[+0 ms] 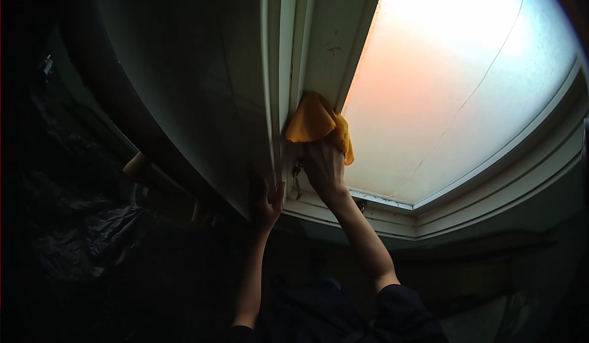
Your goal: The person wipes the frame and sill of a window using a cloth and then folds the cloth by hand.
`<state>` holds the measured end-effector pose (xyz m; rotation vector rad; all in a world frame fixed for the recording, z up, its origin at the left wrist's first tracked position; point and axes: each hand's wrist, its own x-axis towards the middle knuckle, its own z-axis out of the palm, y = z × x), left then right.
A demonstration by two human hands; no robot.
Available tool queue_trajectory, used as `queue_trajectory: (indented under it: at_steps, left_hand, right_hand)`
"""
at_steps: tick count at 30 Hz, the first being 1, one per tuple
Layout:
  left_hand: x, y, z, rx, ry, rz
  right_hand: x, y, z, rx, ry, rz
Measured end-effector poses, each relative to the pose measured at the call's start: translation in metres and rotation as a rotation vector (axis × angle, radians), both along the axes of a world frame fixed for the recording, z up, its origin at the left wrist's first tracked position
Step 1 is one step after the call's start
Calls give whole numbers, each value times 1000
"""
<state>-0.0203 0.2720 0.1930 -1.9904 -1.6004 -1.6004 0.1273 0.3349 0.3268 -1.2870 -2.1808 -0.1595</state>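
Note:
An orange-yellow cloth (313, 121) is bunched against the pale frame beside the bright pane. My right hand (325, 164) reaches up and holds it, the cloth covering most of the fingertips. Lower and to the left, my left hand (267, 203) grips the edge of a dark hinged panel (202, 97), the thumb on the side toward the frame. Shadow hides part of those fingers. Just left of my right wrist, a small dark metal fitting (297, 170) sits on the frame (334, 48), which has brownish marks higher up.
A bright, cloudy window pane (429, 97) with a long crack-like line fills the upper right. Its pale sill (380, 223) curves below. Crumpled dark plastic sheeting (104, 238) lies at the lower left, near a pale cylindrical object (135, 164). Much of the surroundings is too dark to make out.

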Motion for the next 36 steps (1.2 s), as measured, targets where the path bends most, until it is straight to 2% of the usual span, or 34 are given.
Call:
queue_trajectory:
  at_steps: [4, 6, 7, 10, 11, 15, 17, 18, 20, 22, 24, 25, 28, 30, 32, 34, 36]
  left_hand:
    - [1, 0, 2, -11, -7, 11]
    - [1, 0, 7, 39, 0, -24]
    - [0, 0, 5, 36, 1, -18]
    - [-2, 1, 0, 29, 14, -38]
    - [0, 0, 0, 6, -4, -30]
    - [-2, 0, -4, -28, -13, -38]
    - [-3, 0, -9, -17, 2, -12]
    - [-2, 0, -9, -14, 17, 0]
    - [-2, -1, -5, -5, 8, 3]
    - [0, -1, -4, -1, -4, -2]
    - [-1, 0, -5, -13, -10, 6]
    - [-1, 2, -4, -8, -11, 8]
    - [-1, 2, -3, 22, 29, 31]
    - [-1, 1, -3, 26, 46, 29]
    - [-3, 2, -5, 34, 45, 38]
    - [-2, 4, -9, 43, 33, 47]
    - [-3, 4, -15, 30, 4, 35]
  right_hand:
    - [14, -1, -35, 78, -68, 38]
    - [3, -9, -56, -33, 6, -15]
    - [-6, -7, -70, 71, -28, -16]
    - [2, -7, -90, 126, -163, 13]
    - [7, -5, -93, 4, 143, 90]
    - [25, -12, -120, -25, 11, 102]
    - [21, -18, -137, -323, 14, 87]
    - [17, -18, -150, -321, 17, 91]
    - [8, -12, -177, -61, 94, 115]
    - [12, -12, -180, -117, 125, 126]
    - [20, -10, -183, 51, 175, 192]
    - [20, -7, -191, 55, 173, 194]
    - [11, -11, -207, -104, 146, 170]
    - [3, -17, -212, -345, 263, 158]
    - [4, -16, -214, -300, 219, 158]
    - [13, -15, -205, -662, 33, 196]
    - [18, -10, -229, -608, 43, 189]
